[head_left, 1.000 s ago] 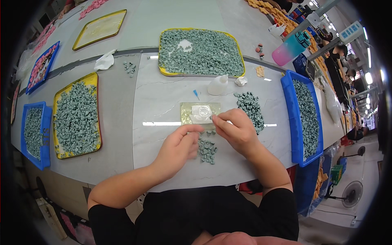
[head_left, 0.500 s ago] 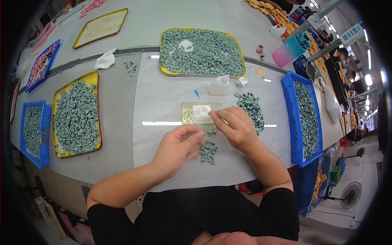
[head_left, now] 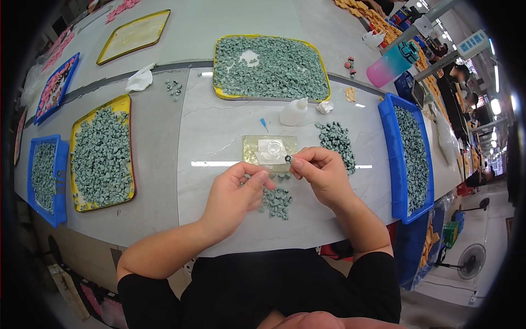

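Note:
My right hand [head_left: 326,174] pinches a small dark-green piece [head_left: 288,158] between thumb and fingertips, by the near right corner of a yellowish block [head_left: 250,148]. White paper [head_left: 265,158] lies on the block, with a small clear round dish [head_left: 274,147] on top. My left hand [head_left: 234,192] is closed, thumb against the fingers, just nearer than the block; what lies between its fingertips cannot be made out. A small pile of grey-green pieces [head_left: 278,205] is beside it, partly hidden. Darker green pieces [head_left: 335,140] lie in a patch beyond my right hand.
Behind the block are a white squeeze bottle [head_left: 294,112], a blue dispensing tip [head_left: 264,124] and a crumpled tissue [head_left: 325,107]. Farther back, a yellow-rimmed tray [head_left: 219,92] holds many green pieces. Another yellow tray [head_left: 131,175] stands left; a blue bin [head_left: 390,159] stands right.
My right hand has drawn back from the dish toward me, and the dark-green piece now shows in its fingertips. The left hand has barely moved.

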A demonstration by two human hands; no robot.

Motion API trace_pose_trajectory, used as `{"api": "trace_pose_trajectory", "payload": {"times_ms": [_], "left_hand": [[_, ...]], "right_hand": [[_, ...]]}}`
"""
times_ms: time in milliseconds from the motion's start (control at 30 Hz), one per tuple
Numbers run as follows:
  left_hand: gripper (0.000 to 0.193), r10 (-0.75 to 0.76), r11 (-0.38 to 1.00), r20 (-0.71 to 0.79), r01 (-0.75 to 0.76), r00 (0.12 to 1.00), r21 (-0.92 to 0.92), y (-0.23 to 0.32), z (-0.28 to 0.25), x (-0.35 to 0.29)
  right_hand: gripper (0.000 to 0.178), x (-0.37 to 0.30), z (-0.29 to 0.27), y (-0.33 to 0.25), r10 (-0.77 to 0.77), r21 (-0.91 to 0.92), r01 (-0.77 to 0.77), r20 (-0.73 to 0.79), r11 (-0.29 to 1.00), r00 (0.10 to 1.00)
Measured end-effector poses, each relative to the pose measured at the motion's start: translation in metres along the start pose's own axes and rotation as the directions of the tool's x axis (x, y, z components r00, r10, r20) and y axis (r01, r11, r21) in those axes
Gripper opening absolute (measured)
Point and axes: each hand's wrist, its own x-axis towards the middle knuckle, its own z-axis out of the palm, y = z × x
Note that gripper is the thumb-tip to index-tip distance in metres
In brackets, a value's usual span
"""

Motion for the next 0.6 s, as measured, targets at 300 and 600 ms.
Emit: {"api": "trace_pose_trajectory", "payload": {"times_ms": [300, 600], "left_hand": [[0.024, -0.119, 0.993, 0.043, 0.118, 0.992, 0.028, -0.001, -0.002, 0.001], [0.027, -0.199, 0.968, 0.11, 0.213, 0.974, -0.135, -0.003, -0.002, 0.001]], "right_hand": [[0.005, -0.007, 0.004, 0.003, -0.149, -0.17, 0.152, 0.027, 0.974, 0.988], [0.026, -0.005, 0.014, 0.005, -0.738, -0.603, 0.759, 0.39, 0.248, 0.551]]}}
